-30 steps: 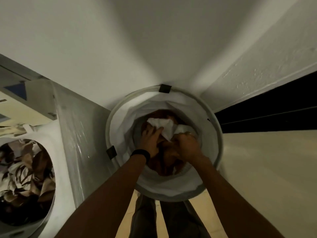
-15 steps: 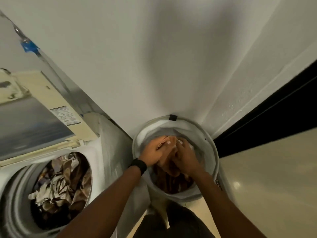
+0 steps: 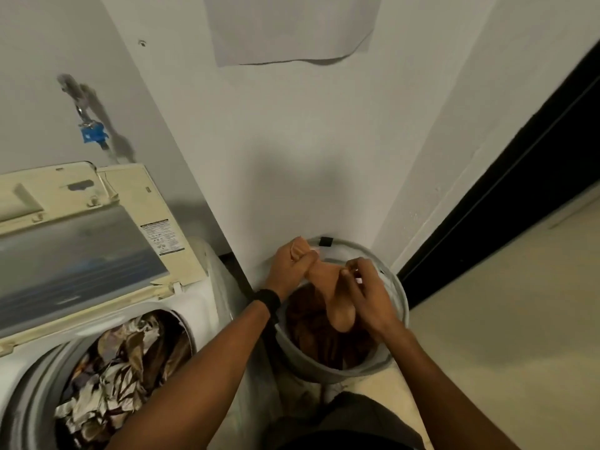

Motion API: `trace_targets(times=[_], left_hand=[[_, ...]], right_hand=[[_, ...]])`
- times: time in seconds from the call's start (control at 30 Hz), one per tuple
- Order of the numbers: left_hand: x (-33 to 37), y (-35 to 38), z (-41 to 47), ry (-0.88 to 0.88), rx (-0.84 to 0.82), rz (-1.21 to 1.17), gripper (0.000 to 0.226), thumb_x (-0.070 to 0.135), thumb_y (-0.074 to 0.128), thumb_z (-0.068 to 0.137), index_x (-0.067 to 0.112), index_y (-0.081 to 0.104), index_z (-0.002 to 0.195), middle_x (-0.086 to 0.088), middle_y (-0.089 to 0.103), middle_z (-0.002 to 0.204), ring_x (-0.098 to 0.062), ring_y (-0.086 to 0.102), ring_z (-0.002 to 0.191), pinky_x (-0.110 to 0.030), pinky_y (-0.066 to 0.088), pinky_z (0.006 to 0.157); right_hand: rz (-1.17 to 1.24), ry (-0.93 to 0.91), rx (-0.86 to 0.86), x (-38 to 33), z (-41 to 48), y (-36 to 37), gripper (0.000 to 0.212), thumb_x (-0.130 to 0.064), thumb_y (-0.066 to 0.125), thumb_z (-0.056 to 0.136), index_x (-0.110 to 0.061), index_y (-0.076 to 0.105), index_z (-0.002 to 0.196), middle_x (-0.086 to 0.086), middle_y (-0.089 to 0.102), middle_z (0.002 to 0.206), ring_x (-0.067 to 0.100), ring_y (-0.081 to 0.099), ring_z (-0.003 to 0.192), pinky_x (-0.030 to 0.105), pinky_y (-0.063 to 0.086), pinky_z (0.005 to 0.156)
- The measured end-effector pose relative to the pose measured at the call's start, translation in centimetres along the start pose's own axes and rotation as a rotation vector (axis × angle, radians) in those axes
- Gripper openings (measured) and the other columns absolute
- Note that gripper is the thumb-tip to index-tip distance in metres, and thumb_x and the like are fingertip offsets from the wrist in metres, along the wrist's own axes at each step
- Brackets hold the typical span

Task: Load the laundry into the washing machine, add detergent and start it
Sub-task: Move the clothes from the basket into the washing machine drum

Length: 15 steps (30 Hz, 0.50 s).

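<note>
A round grey laundry hamper [image 3: 397, 306] stands in the wall corner with brown clothes [image 3: 311, 332] inside. Above it hangs a tan garment [image 3: 337, 306]. My left hand [image 3: 287, 271] grips its upper end in a fist. My right hand [image 3: 367, 293] pinches the same garment at its middle with thumb and fingers. To the left, the top-loading washing machine [image 3: 201, 287] stands with its lid [image 3: 78, 254] raised, and patterned brown and white laundry [image 3: 113, 378] fills the drum.
A blue-handled water tap [image 3: 92, 134] sits on the wall above the washer. A sheet of paper [image 3: 292, 27] hangs on the wall. A dark doorway [image 3: 519, 196] opens to the right, with cream floor [image 3: 503, 336] beside the hamper. My legs in dark trousers [image 3: 350, 420] show below.
Both hands have lifted the tan garment up out of the hamper. My view has risen, showing more of the wall and the washer lid.
</note>
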State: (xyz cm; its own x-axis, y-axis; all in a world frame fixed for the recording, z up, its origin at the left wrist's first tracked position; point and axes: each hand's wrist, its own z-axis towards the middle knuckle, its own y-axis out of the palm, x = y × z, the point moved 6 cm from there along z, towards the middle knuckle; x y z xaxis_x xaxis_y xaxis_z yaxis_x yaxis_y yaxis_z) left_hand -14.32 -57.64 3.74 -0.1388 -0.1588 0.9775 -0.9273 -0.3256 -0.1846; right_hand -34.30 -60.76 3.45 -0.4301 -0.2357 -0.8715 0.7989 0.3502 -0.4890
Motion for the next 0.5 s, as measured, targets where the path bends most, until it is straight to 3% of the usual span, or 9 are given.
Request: trace_targets(times=[0.07,0.13,0.23,0.27,0.4,0.5], left_hand=[[0.2,0.7,-0.6,0.003,-0.027,-0.034,0.041,0.046,0.076,0.087,0.021,0.043,0.08,0.014,0.048,0.073,-0.007,0.049,0.071,-0.034,0.045,0.068],[0.0,1.1,-1.2,0.007,-0.048,-0.048,0.06,0.059,0.083,0.074,0.02,0.042,0.095,0.008,0.054,0.089,-0.008,0.054,0.085,-0.04,0.052,0.077],[-0.6,0.5,-1.4,-0.05,-0.074,0.041,0.075,0.055,0.092,0.065,0.03,0.049,0.12,0.005,0.065,0.117,-0.011,0.065,0.104,-0.034,0.06,0.086],[-0.8,0.5,-1.4,-0.08,-0.089,0.068,0.073,0.053,0.094,0.065,0.032,0.053,0.123,0.007,0.068,0.118,-0.01,0.066,0.106,-0.033,0.06,0.087],[0.0,-0.3,-1.3,-0.043,-0.064,0.054,0.023,0.049,0.082,0.083,0.033,0.074,0.098,0.01,0.077,0.095,-0.018,0.074,0.1,-0.041,0.061,0.091],[0.4,0.6,-1.1,0.024,-0.135,0.053,0.042,0.059,0.064,0.09,0.03,0.071,0.119,0.012,0.072,0.117,-0.008,0.066,0.115,-0.038,0.053,0.104]], right_hand=[[0.011,-0.028,0.127,-0.8,-0.4,-1.1,0.01,-0.033,0.052,0.107,-0.025,0.057,0.111,-0.011,0.061,0.108,0.008,0.064,0.099,0.039,0.056,0.084],[0.012,-0.021,0.224,-1.5,-0.6,-2.4,0.008,-0.032,0.051,0.108,-0.025,0.056,0.104,-0.011,0.062,0.099,0.009,0.063,0.094,0.037,0.055,0.081],[0.036,0.044,0.273,-2.1,-0.7,-4.0,0.013,-0.036,0.048,0.108,-0.028,0.049,0.098,-0.01,0.058,0.08,0.004,0.057,0.073,0.031,0.048,0.068],[0.037,0.059,0.257,-2.2,-0.5,-4.3,0.014,-0.037,0.047,0.108,-0.029,0.048,0.097,-0.009,0.056,0.077,0.003,0.053,0.067,0.029,0.045,0.064],[0.044,0.02,0.155,-3.1,-0.3,-3.0,0.013,-0.033,0.053,0.106,-0.026,0.055,0.095,0.005,0.058,0.077,0.005,0.052,0.066,0.026,0.044,0.062],[0.119,-0.026,0.097,-4.7,0.1,-1.7,0.013,-0.019,0.059,0.104,-0.009,0.062,0.097,0.007,0.061,0.078,0.0,0.053,0.069,0.015,0.043,0.065]])
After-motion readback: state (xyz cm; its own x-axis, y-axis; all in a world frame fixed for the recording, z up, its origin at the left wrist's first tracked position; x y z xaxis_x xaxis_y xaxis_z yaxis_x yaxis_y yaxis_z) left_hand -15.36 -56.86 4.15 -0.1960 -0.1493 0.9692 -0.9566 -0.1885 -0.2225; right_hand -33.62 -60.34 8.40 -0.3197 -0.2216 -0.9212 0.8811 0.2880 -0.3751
